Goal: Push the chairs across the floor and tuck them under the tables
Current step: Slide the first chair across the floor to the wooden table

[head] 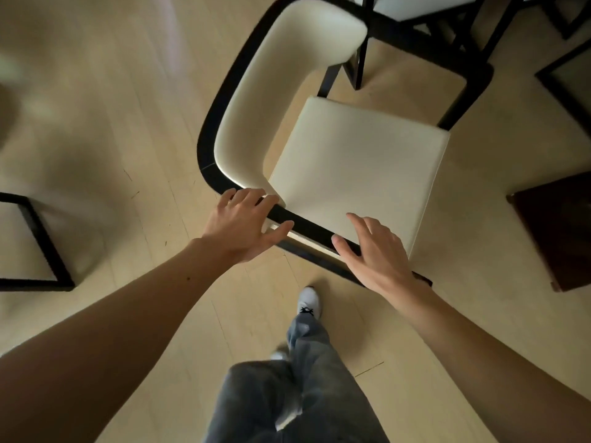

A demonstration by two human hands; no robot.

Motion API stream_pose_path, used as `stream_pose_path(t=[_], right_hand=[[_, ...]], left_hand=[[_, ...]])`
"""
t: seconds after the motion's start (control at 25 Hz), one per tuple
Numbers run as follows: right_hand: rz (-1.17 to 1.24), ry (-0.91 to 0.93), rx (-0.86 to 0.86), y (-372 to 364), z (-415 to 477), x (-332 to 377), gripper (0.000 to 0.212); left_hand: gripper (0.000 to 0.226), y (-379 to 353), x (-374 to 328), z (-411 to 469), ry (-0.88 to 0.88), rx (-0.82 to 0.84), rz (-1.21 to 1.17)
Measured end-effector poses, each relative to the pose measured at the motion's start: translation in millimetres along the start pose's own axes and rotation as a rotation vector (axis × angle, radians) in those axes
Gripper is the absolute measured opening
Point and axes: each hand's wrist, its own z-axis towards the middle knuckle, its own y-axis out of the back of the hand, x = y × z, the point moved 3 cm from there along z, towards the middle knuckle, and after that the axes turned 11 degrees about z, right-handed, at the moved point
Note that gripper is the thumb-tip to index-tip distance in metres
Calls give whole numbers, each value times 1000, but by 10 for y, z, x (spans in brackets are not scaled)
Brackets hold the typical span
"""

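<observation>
Below you, a cream-cushioned armchair [358,167] stands upright on the pale wood floor [134,129]. Its curved padded back, wrapped in a black frame, is on your left, and its square seat opens toward your right. One black arm rail runs along the side nearest you. The corner of a dark brown table [553,231] lies just off the seat's front, apart from it. A second chair [412,6], black-legged and pale-seated, stands close behind the far arm.
</observation>
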Motion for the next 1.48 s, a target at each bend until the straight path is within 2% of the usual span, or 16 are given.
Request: stream_pose_path(t=[0.16,0.28,0.52,0.72,0.84,1.2,1.48], right_hand=[[-5,-41,11,-261,330,-201,71],[-8,-20,-2,-411,475,-294,74],[-116,210,53,-665,651,-460,70],[-176,370,-87,-785,641,-517,57],[-175,377,-125,-793,620,-504,56],[-155,279,-22,-745,676,-485,63],[-130,275,-78,-789,703,-474,59]], left_hand=[[65,-311,146,375,-112,-8,82],[71,-495,259,608,-206,10,144],[76,-708,551,1062,-514,35,247],[69,-829,599,1250,-735,-28,241],[66,-831,592,1259,-757,-58,217],[62,-827,609,1321,-784,-63,170],[62,-858,670,1393,-786,-77,116]])
